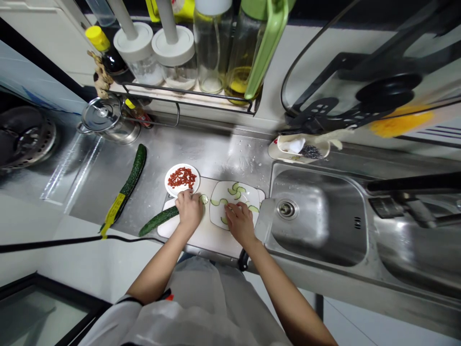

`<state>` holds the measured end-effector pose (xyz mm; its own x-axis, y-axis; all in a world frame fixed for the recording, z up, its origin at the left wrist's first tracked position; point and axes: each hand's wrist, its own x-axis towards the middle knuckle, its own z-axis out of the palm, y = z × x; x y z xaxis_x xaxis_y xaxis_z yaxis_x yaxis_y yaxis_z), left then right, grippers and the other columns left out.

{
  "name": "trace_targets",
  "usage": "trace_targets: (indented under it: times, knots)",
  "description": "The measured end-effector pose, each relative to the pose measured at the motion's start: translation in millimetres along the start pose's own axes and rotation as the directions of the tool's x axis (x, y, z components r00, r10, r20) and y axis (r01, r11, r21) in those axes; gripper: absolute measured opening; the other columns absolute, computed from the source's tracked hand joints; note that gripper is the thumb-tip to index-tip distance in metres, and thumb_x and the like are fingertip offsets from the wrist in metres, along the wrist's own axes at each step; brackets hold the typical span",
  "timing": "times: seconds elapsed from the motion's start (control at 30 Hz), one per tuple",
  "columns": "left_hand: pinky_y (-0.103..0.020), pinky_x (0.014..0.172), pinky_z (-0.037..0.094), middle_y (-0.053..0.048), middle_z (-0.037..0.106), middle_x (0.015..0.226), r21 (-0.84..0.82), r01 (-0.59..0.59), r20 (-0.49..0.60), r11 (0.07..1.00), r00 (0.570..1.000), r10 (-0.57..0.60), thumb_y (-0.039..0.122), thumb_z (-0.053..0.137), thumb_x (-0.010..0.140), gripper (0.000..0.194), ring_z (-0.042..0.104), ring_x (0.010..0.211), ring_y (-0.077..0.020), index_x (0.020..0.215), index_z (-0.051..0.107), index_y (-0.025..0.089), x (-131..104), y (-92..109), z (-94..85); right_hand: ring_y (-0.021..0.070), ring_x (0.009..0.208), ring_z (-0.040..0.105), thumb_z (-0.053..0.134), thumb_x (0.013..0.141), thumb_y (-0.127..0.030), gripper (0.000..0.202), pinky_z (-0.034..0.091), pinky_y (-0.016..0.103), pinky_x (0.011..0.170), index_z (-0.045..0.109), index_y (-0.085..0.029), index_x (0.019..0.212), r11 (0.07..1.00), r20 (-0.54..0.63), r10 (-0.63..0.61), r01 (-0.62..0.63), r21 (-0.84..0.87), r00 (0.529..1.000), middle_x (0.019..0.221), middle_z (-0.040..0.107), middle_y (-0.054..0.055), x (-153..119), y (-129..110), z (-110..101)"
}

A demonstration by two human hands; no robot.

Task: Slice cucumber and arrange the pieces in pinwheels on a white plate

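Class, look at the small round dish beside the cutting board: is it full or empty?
Not empty. The dish holds a loose heap of small red pieces over its middle, with white rim left bare around them. What they are cannot be told.

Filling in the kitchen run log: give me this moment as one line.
left hand: on cut cucumber, cutting board | right hand: at white plate, cucumber slices | nearby: red-bits dish, whole cucumber
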<state>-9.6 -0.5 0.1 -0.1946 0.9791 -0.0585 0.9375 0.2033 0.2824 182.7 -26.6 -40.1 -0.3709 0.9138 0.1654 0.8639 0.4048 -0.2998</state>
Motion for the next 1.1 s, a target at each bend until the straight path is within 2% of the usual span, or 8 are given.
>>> trace_targets:
  times: [0.13,0.4,0.57,0.77,0.87,0.97,1.1]
  knots:
    - [-0.056,0.091,0.031,-0.016,0.044,0.129,0.038,0.042,-0.002,0.998,0.999,-0.042,0.023,0.058,0.077,0.019,0.033,0.12,-0.0386,0.093,0.067,0.018,-3,2,8.4,0.0253,0.106,0.043,0.051,0.088,-0.02,0.023,0.036,0.038,0.08,0.065,-0.021,0.106,0.998,0.006,0.036,-0.036,0.048,0.999,0.108,0.062,0.008,-6,-8,-7]
    - [-0.054,0.095,0.03,-0.016,0.042,0.131,0.076,0.096,-0.03,0.992,0.995,-0.094,0.025,0.061,0.074,0.019,0.03,0.124,-0.0375,0.091,0.065,0.016,-1,4,19.2,0.0248,0.106,0.043,0.052,0.087,-0.019,0.02,0.034,0.036,0.077,0.066,-0.022,0.102,0.994,-0.003,0.055,-0.054,0.095,0.998,0.106,0.064,0.006,-14,-14,-8]
    - [-0.055,0.095,0.029,-0.015,0.041,0.132,0.037,0.095,-0.047,0.995,0.995,-0.093,0.024,0.06,0.075,0.011,0.029,0.125,-0.0372,0.083,0.064,0.017,0,2,18.8,0.0243,0.105,0.043,0.053,0.087,-0.02,0.018,0.035,0.035,0.076,0.067,-0.022,0.099,0.991,-0.007,0.064,-0.063,0.119,0.998,0.104,0.065,0.005,-14,-17,-9]
    - [-0.055,0.094,0.028,-0.012,0.044,0.132,-0.007,0.045,-0.057,0.999,0.997,-0.045,0.02,0.06,0.074,0.007,0.028,0.125,-0.0369,0.078,0.066,0.02,-5,-1,10.1,0.024,0.102,0.044,0.052,0.087,-0.019,0.019,0.037,0.036,0.08,0.068,-0.022,0.096,0.98,-0.029,0.077,-0.07,0.186,0.997,0.097,0.066,0.006,-10,-20,-10]
    - [-0.054,0.094,0.029,-0.01,0.054,0.123,-0.089,0.013,-0.027,0.996,1.0,-0.016,0.02,0.061,0.074,0.005,0.032,0.122,-0.0354,0.077,0.065,0.021,-7,-5,4.0,0.0225,0.097,0.047,0.05,0.087,-0.018,0.02,0.039,0.038,0.085,0.069,-0.02,0.094,0.959,-0.049,0.093,-0.076,0.274,0.994,0.092,0.066,0.006,-6,-20,-7]
    - [-0.05,0.094,0.03,-0.008,0.065,0.099,-0.201,-0.009,0.039,0.979,0.999,0.018,0.019,0.062,0.073,0.004,0.04,0.115,-0.0322,0.076,0.064,0.022,-10,-8,-3.0,0.0213,0.093,0.049,0.048,0.088,-0.018,0.023,0.04,0.039,0.088,0.068,-0.018,0.099,0.932,-0.065,0.114,-0.085,0.352,0.991,0.093,0.067,0.007,1,-22,-4]
    - [-0.041,0.09,0.035,-0.004,0.066,0.084,-0.351,-0.053,0.135,0.935,0.985,0.107,0.02,0.062,0.073,0.004,0.05,0.102,-0.0253,0.076,0.064,0.023,-14,-6,-14.0,0.0207,0.095,0.052,0.048,0.088,-0.023,0.028,0.041,0.04,0.088,0.064,-0.02,0.111,0.9,-0.072,0.135,-0.092,0.425,0.988,0.099,0.067,0.007,11,-28,-4]
